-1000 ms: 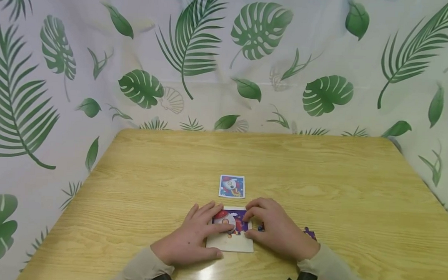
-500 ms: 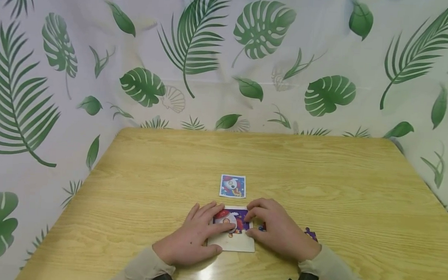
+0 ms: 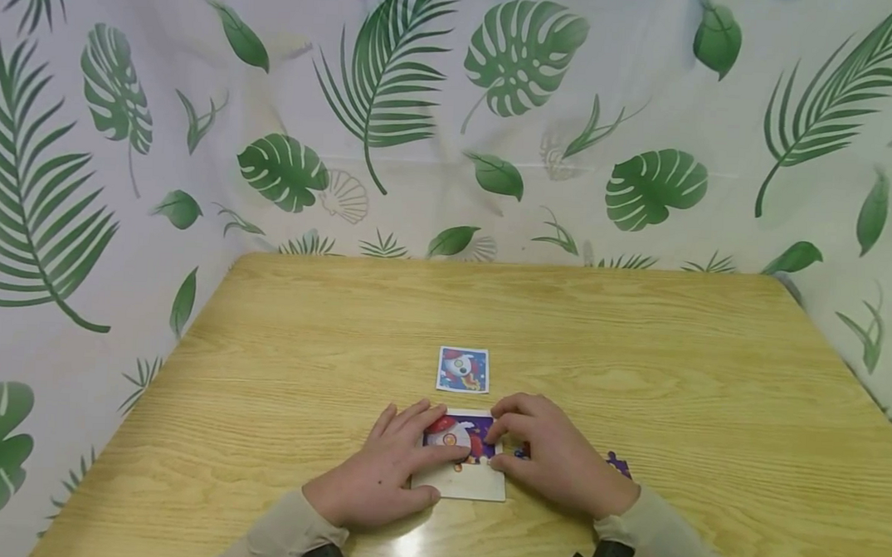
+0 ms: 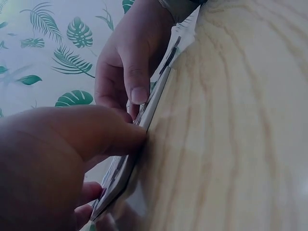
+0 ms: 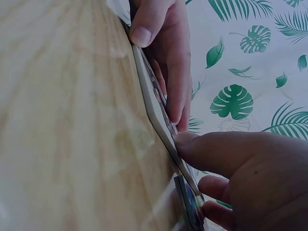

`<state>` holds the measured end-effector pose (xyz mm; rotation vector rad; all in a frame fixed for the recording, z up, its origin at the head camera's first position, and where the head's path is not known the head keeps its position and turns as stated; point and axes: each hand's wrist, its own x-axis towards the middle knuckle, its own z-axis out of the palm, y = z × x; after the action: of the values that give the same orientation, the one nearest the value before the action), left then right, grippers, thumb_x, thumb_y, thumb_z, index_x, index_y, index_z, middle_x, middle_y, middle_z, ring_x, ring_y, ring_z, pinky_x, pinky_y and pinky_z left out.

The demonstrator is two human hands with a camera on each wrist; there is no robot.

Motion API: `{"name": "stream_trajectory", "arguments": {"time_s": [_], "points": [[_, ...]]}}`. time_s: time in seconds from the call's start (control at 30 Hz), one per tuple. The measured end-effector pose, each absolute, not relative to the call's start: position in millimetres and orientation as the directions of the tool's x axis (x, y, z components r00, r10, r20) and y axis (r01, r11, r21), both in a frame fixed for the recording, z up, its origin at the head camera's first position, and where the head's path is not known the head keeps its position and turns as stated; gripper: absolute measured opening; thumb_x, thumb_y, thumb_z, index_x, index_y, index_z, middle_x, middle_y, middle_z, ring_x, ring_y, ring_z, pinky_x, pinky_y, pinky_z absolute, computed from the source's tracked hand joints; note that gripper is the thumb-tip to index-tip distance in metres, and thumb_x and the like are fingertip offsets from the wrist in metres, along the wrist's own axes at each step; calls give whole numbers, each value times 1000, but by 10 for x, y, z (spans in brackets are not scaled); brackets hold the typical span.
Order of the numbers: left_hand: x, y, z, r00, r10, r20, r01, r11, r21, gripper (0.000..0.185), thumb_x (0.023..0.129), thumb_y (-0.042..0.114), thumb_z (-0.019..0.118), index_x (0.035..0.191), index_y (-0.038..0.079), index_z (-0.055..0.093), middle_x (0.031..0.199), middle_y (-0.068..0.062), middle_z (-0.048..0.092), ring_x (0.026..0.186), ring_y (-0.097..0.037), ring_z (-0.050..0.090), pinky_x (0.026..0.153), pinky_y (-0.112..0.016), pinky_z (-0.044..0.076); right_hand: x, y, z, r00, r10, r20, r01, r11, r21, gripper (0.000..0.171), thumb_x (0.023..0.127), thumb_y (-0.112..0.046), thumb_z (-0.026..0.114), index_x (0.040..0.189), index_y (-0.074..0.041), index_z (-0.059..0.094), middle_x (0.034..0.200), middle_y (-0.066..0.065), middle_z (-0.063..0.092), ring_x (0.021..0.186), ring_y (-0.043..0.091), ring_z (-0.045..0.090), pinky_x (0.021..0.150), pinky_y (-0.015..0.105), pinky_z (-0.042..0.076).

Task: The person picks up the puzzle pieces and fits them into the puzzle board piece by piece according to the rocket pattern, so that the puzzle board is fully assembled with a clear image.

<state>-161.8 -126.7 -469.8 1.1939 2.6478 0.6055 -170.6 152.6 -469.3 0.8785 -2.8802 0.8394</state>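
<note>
A jigsaw board (image 3: pixel 467 483) lies near the front middle of the table, its upper half filled with a rocket picture and its lower half bare and pale. Across its left side spreads my left hand (image 3: pixel 388 475), fingers straight over the picture and thumb near the lower left edge. My right hand (image 3: pixel 558 458) is at the right edge, fingers and thumb curled around a purple puzzle piece (image 3: pixel 487 449) at the picture's right side. In the right wrist view, the thumb of that hand (image 5: pixel 260 168) touches the board's rim (image 5: pixel 159 120).
Behind the board lies a small picture card (image 3: pixel 463 371) with the same rocket. One loose piece (image 3: pixel 523 450) is partly hidden under my right hand; another loose purple piece (image 3: pixel 617 464) lies beside the right wrist. A leaf-printed curtain (image 3: pixel 423 128) stands behind the table (image 3: pixel 302 322).
</note>
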Motion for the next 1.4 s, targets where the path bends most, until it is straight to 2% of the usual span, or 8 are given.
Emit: {"name": "stream_trajectory", "arguments": {"time_s": [0.17,0.37,0.7,0.83,0.97,1.13,1.4], "points": [[-1626,-1293,-4692,-689,724,-25,640,624,448,61,96,43,61,154,41,43,168,-8,14,155,-29,3,120,-60,2,-1707,1516,-4682,-837,-521,169,-529,689,-496,13,87,-29,81,95,-30,70,127,-3,59,118,21,53,100,50,46],[-1664,-1377,-4659,-735,673,-83,577,685,445,71,89,55,67,154,43,41,169,-4,12,155,-26,0,121,-56,1,-1713,1510,-4694,-834,-524,173,-533,684,-498,14,87,-29,81,96,-29,70,127,-3,59,117,21,53,100,49,46],[-1705,-1474,-4692,-718,695,-37,603,647,467,75,87,56,70,154,39,43,167,-6,19,154,-28,6,120,-58,2,-1730,1497,-4698,-844,-515,150,-511,685,-520,14,87,-28,80,97,-31,71,127,-4,58,118,21,53,101,50,46],[-1712,-1464,-4699,-712,701,-34,611,643,462,75,88,57,68,155,39,41,167,-4,18,154,-27,6,120,-58,2,-1728,1555,-4665,-855,-506,115,-478,679,-557,16,90,-23,76,103,-29,71,131,-2,56,116,20,53,97,45,48],[-1717,-1432,-4696,-705,708,-36,621,642,451,75,89,59,66,156,40,38,168,-3,15,154,-26,5,120,-57,2,-1725,1713,-4620,-863,-496,100,-458,683,-569,24,91,-18,72,113,-26,71,136,1,54,123,24,52,100,49,48],[-1722,-1416,-4708,-700,714,-31,634,641,432,75,90,60,64,157,42,36,169,-4,14,154,-27,6,120,-59,2,-1694,1974,-4586,-880,-469,71,-424,712,-560,31,91,-24,74,121,-25,69,140,1,52,132,30,47,106,57,42],[-1712,-1452,-4714,-709,704,-43,620,650,439,76,89,58,66,157,40,38,169,-4,14,155,-26,4,120,-57,1,-1604,2119,-4613,-881,-473,23,-399,716,-573,34,89,-40,77,120,-29,69,143,3,49,134,33,45,104,58,42]]}}
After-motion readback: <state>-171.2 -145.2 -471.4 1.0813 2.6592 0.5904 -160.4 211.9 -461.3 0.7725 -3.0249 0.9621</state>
